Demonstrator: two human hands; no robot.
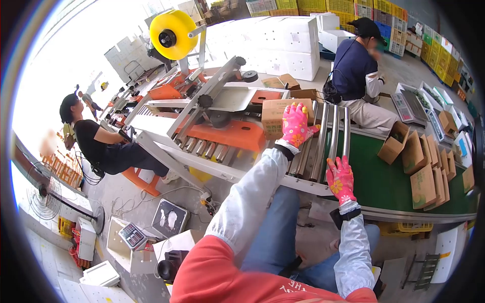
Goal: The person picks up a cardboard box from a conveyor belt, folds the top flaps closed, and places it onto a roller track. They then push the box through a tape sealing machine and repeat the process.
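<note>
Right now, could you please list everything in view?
rollers: one set, silver, centre
cardboard box: one, brown, on rollers
tape roll: one, yellow, top left
belt: one, green, right
boxes on belt: several, brown, right
foam boxes: several, white, top centre
crates: many, mostly yellow, top
scale: one, white, floor lower left
seated person: one, black top, left
person in cap: one, navy top, upper right
left hand: one, pink glove, on cardboard box
right hand: one, pink glove, at rollers' edge
</note>
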